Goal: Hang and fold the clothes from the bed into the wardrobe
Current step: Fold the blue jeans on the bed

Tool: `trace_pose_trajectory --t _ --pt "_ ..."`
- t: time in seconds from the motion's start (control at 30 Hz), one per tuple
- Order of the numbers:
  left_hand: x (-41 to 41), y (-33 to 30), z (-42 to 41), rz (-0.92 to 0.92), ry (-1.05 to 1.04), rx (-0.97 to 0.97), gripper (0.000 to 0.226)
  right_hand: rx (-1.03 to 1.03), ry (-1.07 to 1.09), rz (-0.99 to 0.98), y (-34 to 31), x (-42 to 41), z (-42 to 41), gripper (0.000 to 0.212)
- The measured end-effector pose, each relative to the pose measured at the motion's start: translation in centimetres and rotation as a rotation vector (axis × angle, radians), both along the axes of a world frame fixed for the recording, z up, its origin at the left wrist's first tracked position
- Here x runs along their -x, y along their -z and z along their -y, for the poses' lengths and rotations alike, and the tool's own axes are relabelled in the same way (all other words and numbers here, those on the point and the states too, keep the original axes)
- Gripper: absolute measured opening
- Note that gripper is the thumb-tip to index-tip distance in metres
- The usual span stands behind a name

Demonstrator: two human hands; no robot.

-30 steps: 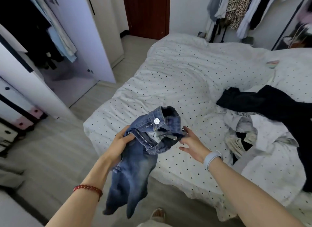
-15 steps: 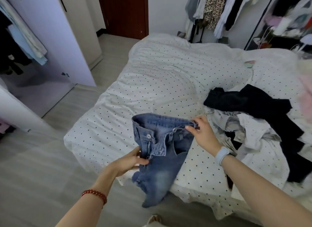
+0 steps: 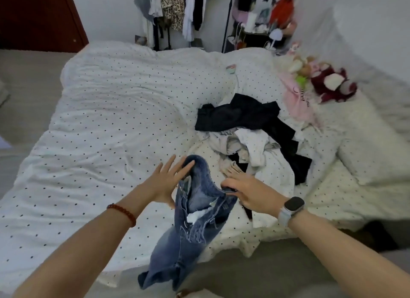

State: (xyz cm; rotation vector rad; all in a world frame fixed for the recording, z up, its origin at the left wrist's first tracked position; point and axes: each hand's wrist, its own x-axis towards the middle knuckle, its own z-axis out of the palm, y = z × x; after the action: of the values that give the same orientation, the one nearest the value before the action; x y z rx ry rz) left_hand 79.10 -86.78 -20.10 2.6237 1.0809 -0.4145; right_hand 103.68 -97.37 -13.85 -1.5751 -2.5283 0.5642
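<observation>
Blue denim jeans (image 3: 195,220) hang in front of me over the near edge of the bed (image 3: 111,120), legs dangling toward the floor. My left hand (image 3: 166,182) has straight, spread fingers, and the waistband lies over its fingertips. My right hand (image 3: 248,191) pinches the other side of the waistband. A pile of clothes lies on the bed just beyond my right hand: a black garment (image 3: 244,115) over white and grey ones (image 3: 250,146). The wardrobe is out of view.
Stuffed toys (image 3: 330,84) and a pink item sit at the bed's far right. A rack of hanging clothes (image 3: 173,9) and cluttered shelves stand behind the bed. A dark red door (image 3: 37,18) is at the far left.
My view has swung right and the wardrobe has left the frame. My left hand let go of the jeans' front and spread its fingers under the waistband. The jeans moved right.
</observation>
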Motion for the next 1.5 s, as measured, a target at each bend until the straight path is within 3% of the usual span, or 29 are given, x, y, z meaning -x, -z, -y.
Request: trace_pose_trajectory --t 0.17,0.3,0.4,0.5,0.57,0.7,0.77,0.87,0.97,1.03,1.13,1.23,1.37,1.5 --pt "-8.3 -1.0 -1.5 -0.156 0.429 -0.115 0.125 0.065 0.034 0.166 -1.2 -1.9 2.7 0.036" --pt "-12.6 -0.7 0.1 -0.146 0.634 -0.117 0.080 0.096 0.230 0.109 -1.1 -3.9 4.6 0.033" --pt "-12.3 0.3 0.2 0.004 0.504 -0.077 0.047 0.072 0.529 -0.070 -0.3 -6.6 6.0 0.023" --pt "-10.8 1.1 1.2 0.156 0.342 -0.042 0.041 0.086 0.732 -0.170 0.3 -8.4 6.9 0.016" --pt "-9.8 1.4 2.6 0.216 0.250 -0.062 0.047 0.113 0.697 -0.140 0.6 -8.3 6.7 0.022" --pt "-7.2 0.7 4.0 0.296 0.044 0.053 0.021 0.218 0.448 -0.103 0.3 -7.2 5.4 0.067" --pt "-5.8 -0.2 4.5 0.297 -0.018 0.097 0.018 0.196 0.338 -0.079 0.4 -6.5 5.0 0.079" --pt "-3.7 -2.3 5.7 0.243 -0.066 0.067 0.027 0.099 0.263 -0.057 0.4 -5.7 3.9 0.056" --pt "-1.9 -5.0 7.2 0.101 -0.145 -0.068 0.068 -0.087 0.241 -0.100 -0.5 -4.9 2.5 0.026" --pt "-0.6 -7.0 8.3 0.018 -0.239 -0.136 0.076 -0.180 0.216 -0.156 -1.2 -3.7 1.8 0.035" --pt "1.6 -9.8 9.0 -0.036 -0.420 -0.249 0.052 -0.302 0.155 -0.267 -2.1 -1.1 1.0 0.049" --pt "3.5 -13.0 9.7 -0.071 -0.593 -0.493 0.030 -0.425 0.123 -0.376 -4.7 1.9 -0.3 0.033" --pt "5.1 -17.3 9.0 -0.012 -0.775 -0.816 0.018 -0.531 0.121 -0.421 -10.1 5.2 -3.0 0.030" --pt "6.1 -23.6 6.1 0.102 -0.828 -1.141 0.014 -0.683 0.151 -0.505 -16.4 7.1 -6.1 0.028"
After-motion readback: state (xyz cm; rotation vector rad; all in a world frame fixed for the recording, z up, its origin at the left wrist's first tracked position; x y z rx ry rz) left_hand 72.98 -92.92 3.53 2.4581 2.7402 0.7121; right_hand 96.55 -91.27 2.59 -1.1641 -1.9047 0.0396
